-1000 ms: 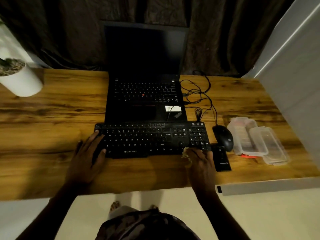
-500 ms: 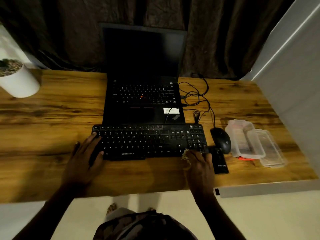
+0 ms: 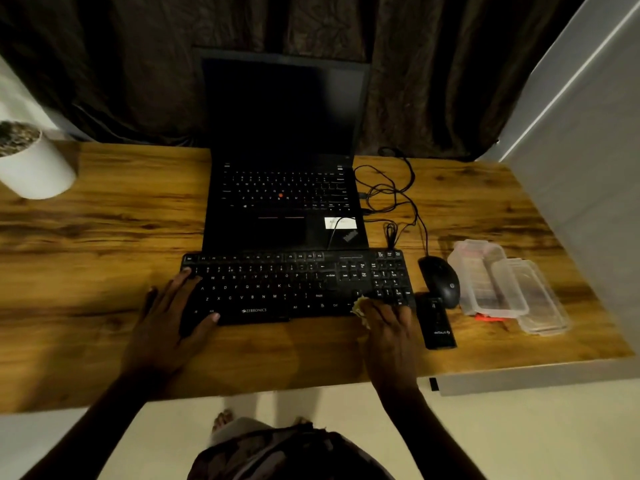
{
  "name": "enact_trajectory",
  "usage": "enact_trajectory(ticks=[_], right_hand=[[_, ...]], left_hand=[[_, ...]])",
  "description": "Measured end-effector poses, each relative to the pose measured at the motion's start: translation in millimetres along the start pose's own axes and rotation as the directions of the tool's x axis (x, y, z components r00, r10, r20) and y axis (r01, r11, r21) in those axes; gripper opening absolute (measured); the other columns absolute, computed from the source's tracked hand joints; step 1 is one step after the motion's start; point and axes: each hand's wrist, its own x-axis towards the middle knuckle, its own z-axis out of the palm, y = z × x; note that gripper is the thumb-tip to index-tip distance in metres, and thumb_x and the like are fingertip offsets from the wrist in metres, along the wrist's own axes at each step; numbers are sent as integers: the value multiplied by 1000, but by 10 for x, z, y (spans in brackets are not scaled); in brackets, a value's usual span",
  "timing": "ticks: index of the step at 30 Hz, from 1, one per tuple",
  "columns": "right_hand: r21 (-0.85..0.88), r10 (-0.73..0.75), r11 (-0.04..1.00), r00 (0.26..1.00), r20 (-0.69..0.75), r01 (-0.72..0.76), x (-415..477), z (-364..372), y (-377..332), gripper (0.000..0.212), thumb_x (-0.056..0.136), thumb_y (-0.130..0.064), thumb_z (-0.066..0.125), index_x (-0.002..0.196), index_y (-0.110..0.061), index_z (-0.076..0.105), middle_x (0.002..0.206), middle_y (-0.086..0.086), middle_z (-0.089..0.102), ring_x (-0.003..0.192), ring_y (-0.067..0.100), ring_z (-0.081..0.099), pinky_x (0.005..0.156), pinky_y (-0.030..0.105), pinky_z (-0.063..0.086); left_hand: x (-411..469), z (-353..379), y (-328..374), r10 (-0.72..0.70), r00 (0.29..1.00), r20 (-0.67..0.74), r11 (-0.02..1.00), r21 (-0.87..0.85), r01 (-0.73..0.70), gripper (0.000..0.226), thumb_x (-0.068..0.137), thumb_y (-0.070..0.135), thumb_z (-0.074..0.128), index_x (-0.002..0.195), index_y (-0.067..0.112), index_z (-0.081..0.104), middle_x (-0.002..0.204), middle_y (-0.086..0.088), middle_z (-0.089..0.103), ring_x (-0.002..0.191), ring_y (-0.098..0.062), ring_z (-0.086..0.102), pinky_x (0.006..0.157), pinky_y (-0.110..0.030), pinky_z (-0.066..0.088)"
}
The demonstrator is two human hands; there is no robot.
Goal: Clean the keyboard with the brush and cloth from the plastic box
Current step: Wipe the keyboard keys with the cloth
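A black keyboard [image 3: 291,285] lies on the wooden desk [image 3: 104,244] in front of an open laptop. My left hand [image 3: 169,317] rests spread over the keyboard's left end and grips its corner. My right hand [image 3: 388,323] presses a crumpled yellowish cloth [image 3: 360,308] against the keyboard's front right edge, near the number pad. Most of the cloth is hidden under my fingers. The clear plastic box [image 3: 485,278] stands open to the right, its lid [image 3: 533,296] beside it. A red-orange object [image 3: 488,318], possibly the brush, pokes out beside the box.
A black mouse [image 3: 441,280] and a small black device [image 3: 436,322] lie between the keyboard and the box. The open black laptop [image 3: 284,188] is behind the keyboard, with tangled cables [image 3: 391,195] to its right. A white plant pot [image 3: 31,161] stands far left. A white wall borders the desk's right side.
Both hands stay where they were on the keyboard; my right hand with the cloth shifts very slightly along the front right edge. The camera has moved a little.
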Motion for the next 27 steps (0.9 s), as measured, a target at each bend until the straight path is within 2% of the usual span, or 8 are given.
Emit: enact_trajectory(ticks=[3,7,12,16,19,22,25,27], right_hand=[[33,-86,996,995,50,85,6,75,-123,51,66,-4,80,113,-21,68,118,1,66,98,27,49,66,30,46],[20,-53,998,997,53,52,22,35,-14,44,71,-6,81,110,-23,69,114,0,68,95,26,52,67,31,48],[-23,3,1000,999,-42,-4,13,-55,236,42,66,5,79,101,-16,73,111,2,70,85,25,50,70,25,32],[-16,-44,999,999,-12,44,-53,7,107,37,74,-6,65,108,-19,70,117,1,66,91,29,53,66,32,44],[-21,-67,998,998,1,67,-25,-12,135,34,76,-8,64,108,-20,70,115,1,67,92,28,55,67,30,45],[-70,22,997,1000,-8,-23,10,-70,348,32,79,-4,59,106,-17,72,114,2,70,92,28,58,73,29,41],[-127,140,981,989,-37,-144,39,-126,513,45,79,8,49,110,-13,72,118,6,70,100,33,56,77,36,47],[-139,137,981,990,-16,-138,39,-104,476,44,80,9,50,112,-13,72,118,6,69,100,33,56,77,35,46]], left_hand=[[-2,-7,5,-2,1000,-2,1000,-2,2,79,90,71,35,152,21,36,164,1,26,152,-16,22,126,-46,7],[1,-22,22,-6,1000,-6,1000,7,6,78,90,69,37,153,22,36,164,1,27,152,-16,22,127,-41,4],[7,-4,-4,-8,1000,3,1000,9,8,78,90,69,38,152,22,36,164,1,26,152,-16,21,127,-41,4],[3,-2,1,-19,1000,2,1000,5,19,78,90,70,37,153,24,35,164,3,26,152,-15,21,127,-43,6],[-9,0,-12,-19,1000,7,1000,-6,19,78,90,70,37,153,24,34,164,4,25,152,-16,21,127,-43,5],[1,-5,-16,-26,1000,-7,1000,-5,26,78,89,71,38,152,23,37,164,3,27,151,-18,25,126,-45,8],[11,-7,1,-27,1000,-5,1000,-15,27,79,89,71,39,151,23,38,163,3,28,151,-18,25,126,-43,8],[7,-5,1,-19,1000,-4,1000,-10,19,79,89,71,37,152,23,36,164,3,27,152,-17,24,126,-44,7]])
